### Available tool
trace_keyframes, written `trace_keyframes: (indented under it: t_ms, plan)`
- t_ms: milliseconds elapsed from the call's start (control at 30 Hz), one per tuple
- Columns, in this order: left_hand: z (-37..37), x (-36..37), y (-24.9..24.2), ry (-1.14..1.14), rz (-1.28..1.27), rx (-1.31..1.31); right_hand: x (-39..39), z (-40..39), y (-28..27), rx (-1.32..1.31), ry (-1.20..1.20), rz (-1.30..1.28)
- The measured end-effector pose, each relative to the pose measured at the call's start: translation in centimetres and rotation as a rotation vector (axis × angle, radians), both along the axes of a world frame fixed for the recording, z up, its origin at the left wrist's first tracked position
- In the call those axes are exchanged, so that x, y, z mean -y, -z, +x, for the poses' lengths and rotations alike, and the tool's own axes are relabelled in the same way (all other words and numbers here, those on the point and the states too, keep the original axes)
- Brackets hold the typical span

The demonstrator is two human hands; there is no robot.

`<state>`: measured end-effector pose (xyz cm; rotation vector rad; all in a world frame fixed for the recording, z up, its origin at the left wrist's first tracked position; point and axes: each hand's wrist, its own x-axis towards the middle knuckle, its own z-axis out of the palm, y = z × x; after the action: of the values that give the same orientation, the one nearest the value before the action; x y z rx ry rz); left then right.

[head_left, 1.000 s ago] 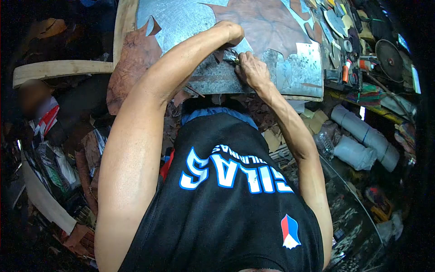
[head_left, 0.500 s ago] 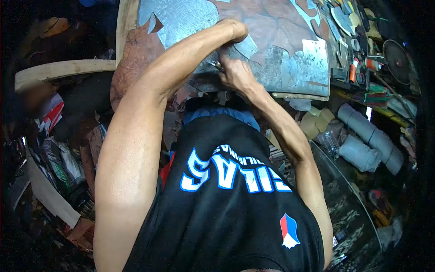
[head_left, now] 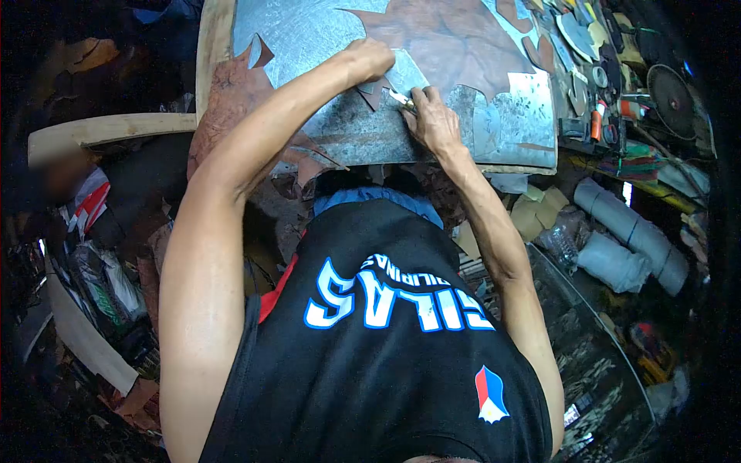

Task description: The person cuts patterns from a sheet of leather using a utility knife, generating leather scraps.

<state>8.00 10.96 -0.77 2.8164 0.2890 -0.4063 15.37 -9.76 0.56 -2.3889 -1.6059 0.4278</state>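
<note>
My right hand (head_left: 437, 123) is closed around a slim knife-like tool (head_left: 403, 100) with a bright tip, held low over the metal-topped table. Up and to the left, my left hand (head_left: 370, 60) rests with its fingers curled down; what they grip or press is hidden. Between the hands lies a pale flat template-like piece (head_left: 407, 73), touching the edge of a large brown leather sheet (head_left: 448, 46). A small pointed leather flap (head_left: 373, 98) shows below the left hand. The metal surface (head_left: 363, 139) is scuffed in front of the hands.
More brown leather (head_left: 231, 108) hangs over the table's left side. Tools, tape rolls and an orange-labelled container (head_left: 597, 123) crowd the right, near a round dark disc (head_left: 670, 96). Wrapped rolls (head_left: 629, 224) lie lower right. A wooden beam (head_left: 116, 127) juts out left.
My left hand has moved left and slightly down. My right hand has shifted right and a little up with the tool. The pale piece and the leather sheet's edge have moved slightly left.
</note>
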Motion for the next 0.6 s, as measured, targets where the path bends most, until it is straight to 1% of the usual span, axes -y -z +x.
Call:
trace_keyframes:
  t_ms: [33, 100, 133, 167, 233, 267, 333, 600]
  plan:
    - [-1.1, 0.0, 0.5, -0.001, -0.004, -0.002, -0.1, 0.1, 0.1, 0.008, -0.005, -0.101]
    - [-3.0, 0.1, 1.1, 0.028, 0.06, 0.228, -0.4, 0.2, 0.4, 0.018, -0.028, -0.117]
    - [-3.2, 0.2, 1.2, 0.003, 0.069, 0.14, -0.5, 0.2, 0.5, 0.029, -0.049, -0.129]
    - [-3.5, 0.2, 1.2, -0.003, 0.069, 0.137, -0.6, 0.1, 0.6, 0.026, -0.055, -0.129]
    - [-4.2, -0.1, 2.0, 0.046, 0.073, 0.337, -0.9, -0.5, 0.4, -0.004, 0.011, -0.072]
    - [-4.2, -0.2, 2.4, 0.041, 0.073, 0.334, -0.7, -0.7, 0.4, -0.007, 0.007, -0.073]
    - [-4.2, 0.0, 2.2, 0.042, 0.08, 0.234, -0.5, -1.1, 0.6, -0.019, 0.049, 0.0]
    - [-4.1, 0.4, 1.3, 0.016, 0.089, 0.167, -1.7, -1.7, 1.1, 0.009, 0.06, -0.091]
